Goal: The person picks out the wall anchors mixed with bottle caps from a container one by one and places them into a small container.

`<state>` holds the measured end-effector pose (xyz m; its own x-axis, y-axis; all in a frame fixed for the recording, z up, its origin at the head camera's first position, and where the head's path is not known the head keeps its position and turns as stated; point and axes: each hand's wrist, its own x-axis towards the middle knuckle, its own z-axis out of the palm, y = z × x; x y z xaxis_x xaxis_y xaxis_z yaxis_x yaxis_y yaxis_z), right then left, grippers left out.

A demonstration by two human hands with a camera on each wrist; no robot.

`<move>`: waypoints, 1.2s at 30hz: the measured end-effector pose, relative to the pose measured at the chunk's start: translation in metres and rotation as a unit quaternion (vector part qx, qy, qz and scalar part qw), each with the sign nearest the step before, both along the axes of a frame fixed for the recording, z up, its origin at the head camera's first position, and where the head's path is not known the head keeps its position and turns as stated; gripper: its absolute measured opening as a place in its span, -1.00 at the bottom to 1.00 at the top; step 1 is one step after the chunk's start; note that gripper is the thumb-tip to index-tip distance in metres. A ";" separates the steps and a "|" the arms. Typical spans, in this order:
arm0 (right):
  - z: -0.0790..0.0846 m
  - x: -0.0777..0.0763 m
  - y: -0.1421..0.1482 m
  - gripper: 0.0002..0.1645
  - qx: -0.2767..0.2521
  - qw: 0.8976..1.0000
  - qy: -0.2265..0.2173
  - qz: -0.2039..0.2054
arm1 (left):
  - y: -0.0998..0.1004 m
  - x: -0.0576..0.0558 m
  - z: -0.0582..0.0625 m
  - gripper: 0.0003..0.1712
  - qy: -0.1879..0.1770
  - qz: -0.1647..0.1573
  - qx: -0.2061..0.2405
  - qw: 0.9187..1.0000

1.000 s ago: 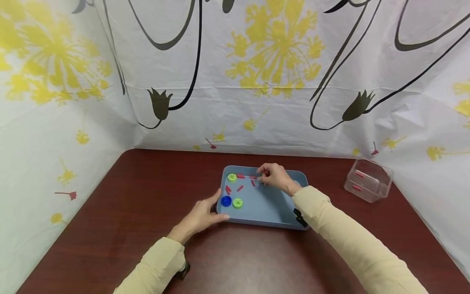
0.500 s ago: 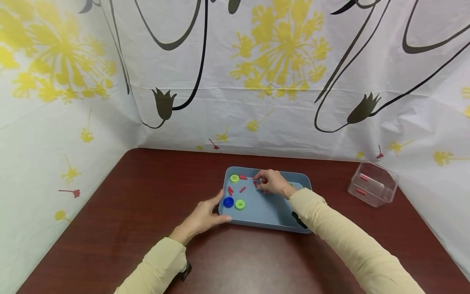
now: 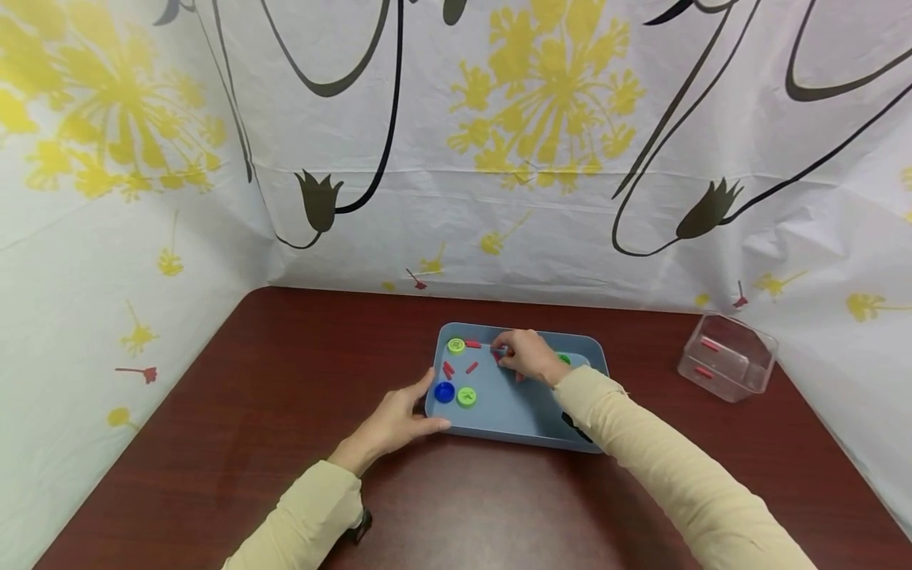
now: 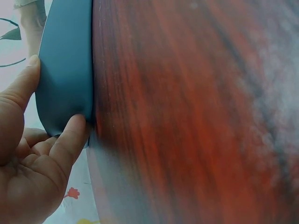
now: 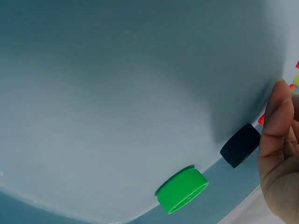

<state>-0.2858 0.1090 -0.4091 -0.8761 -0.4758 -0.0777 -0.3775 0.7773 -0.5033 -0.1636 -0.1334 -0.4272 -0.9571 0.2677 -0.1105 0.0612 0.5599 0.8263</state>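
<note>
My left hand (image 3: 390,419) holds the near-left corner of a shallow blue-grey tray (image 3: 516,443). In the left wrist view its thumb and fingers lie about the tray's wall (image 4: 65,60). My right hand (image 3: 529,356) reaches down into the tray, fingers bent and fingertips close together among small red sticks. One red stick (image 3: 496,359) shows by the thumb, and another red stick (image 3: 520,377) lies under the hand. In the right wrist view, a red tip (image 5: 292,87) shows beside the fingertips; I cannot tell whether they pinch it.
Yellow-green caps (image 3: 466,397) and a blue cap (image 3: 445,392) lie at the tray's left. A green cap (image 5: 183,190) and a black cap (image 5: 240,145) sit near the right hand. A clear plastic box (image 3: 728,358) containing two red sticks stands right on the brown table (image 3: 321,356).
My right hand has shifted slightly left and down within the tray, and its fingertips now cover a red stick seen earlier. The left hand stays at the corner. The head view has shifted slightly.
</note>
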 end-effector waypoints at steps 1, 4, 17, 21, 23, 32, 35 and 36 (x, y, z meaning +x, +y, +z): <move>0.000 0.000 0.000 -0.65 0.002 1.000 0.000 -0.002 | 0.000 0.000 0.000 0.06 0.000 0.000 0.001 1.000; -0.001 0.001 -0.001 -0.64 0.007 1.000 0.002 -0.003 | 0.000 0.000 0.000 0.06 0.001 -0.001 -0.001 1.000; -0.004 -0.001 -0.003 -0.66 0.002 1.000 -0.002 -0.017 | 0.000 0.000 -0.001 0.07 0.001 0.000 -0.002 1.000; -0.004 0.000 -0.004 -0.67 0.002 1.000 -0.001 -0.021 | 0.000 -0.001 -0.001 0.07 -0.002 0.002 -0.003 1.000; -0.004 0.001 -0.003 -0.68 0.001 1.000 0.002 -0.021 | 0.000 0.000 -0.002 0.07 -0.004 0.003 -0.003 1.000; 0.000 0.006 0.000 -0.74 -0.016 1.000 0.020 0.001 | 0.001 0.000 -0.001 0.07 0.001 0.004 -0.008 1.000; 0.003 0.006 0.003 -0.74 -0.035 0.999 0.014 0.003 | 0.001 0.000 -0.001 0.08 0.002 0.004 -0.008 1.000; 0.004 0.007 0.005 -0.74 -0.044 0.999 0.009 0.000 | 0.001 0.000 -0.001 0.08 0.002 0.005 -0.009 1.000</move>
<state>-0.2792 0.1136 -0.4051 -0.8767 -0.4807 -0.0197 -0.3877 0.7302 -0.5626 -0.1634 -0.1328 -0.4279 -0.9600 0.2570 -0.1111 0.0595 0.5749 0.8160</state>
